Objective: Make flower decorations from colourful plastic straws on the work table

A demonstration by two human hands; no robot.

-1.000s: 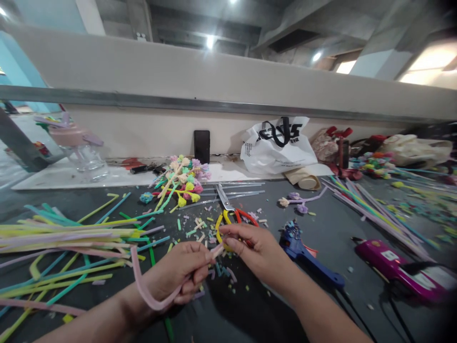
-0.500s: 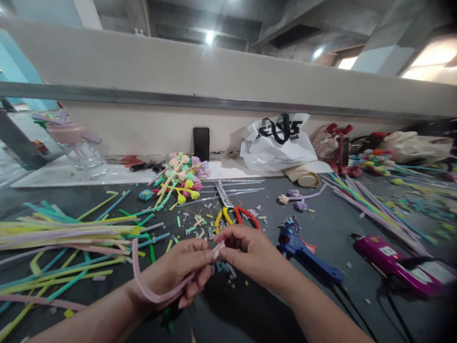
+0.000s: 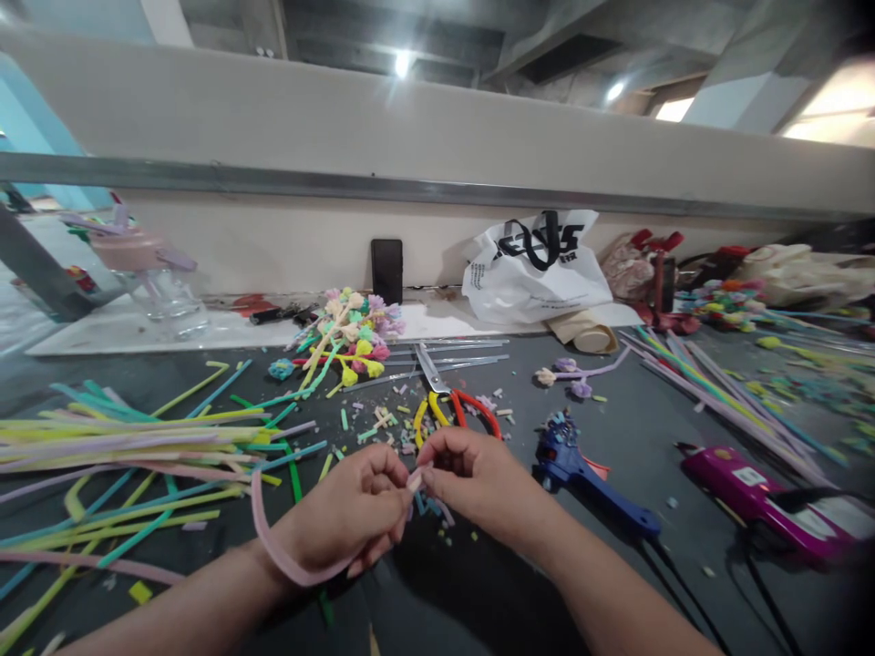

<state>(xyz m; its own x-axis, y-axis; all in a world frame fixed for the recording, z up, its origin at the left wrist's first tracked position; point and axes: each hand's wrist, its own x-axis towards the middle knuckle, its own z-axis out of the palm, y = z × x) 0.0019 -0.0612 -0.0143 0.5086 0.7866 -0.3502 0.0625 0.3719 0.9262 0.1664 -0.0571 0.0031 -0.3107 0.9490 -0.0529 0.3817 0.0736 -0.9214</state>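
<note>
Left hand (image 3: 352, 515) closed around a pink pipe cleaner (image 3: 268, 538), the long part looping down and round the wrist, the short end sticking out toward the other hand. Right hand (image 3: 471, 478) closed too, fingertips pinching that short pink end (image 3: 415, 477) just above the desk (image 3: 615, 437). Both hands touching each other at the tip, in the near middle of the view.

Probably very light, soft and fuzzy outside, with a thin wire inside that bends easily and keeps its shape. Not slippery, not fragile, but easy to kink. Best taken close to the end, between thumb and finger, for a tight small bend.

Just behind the hands: scissors (image 3: 444, 396) with red and yellow handles, and many small cut bits (image 3: 379, 424). To the left, a big pile of coloured stems (image 3: 137, 446), near the loop. To the right, a blue glue gun (image 3: 588, 483), then a purple glue gun (image 3: 758, 497), cords trailing toward the near edge. Finished flowers (image 3: 352, 333) farther back. Open room mostly below the hands, on the dark bare surface.
</note>
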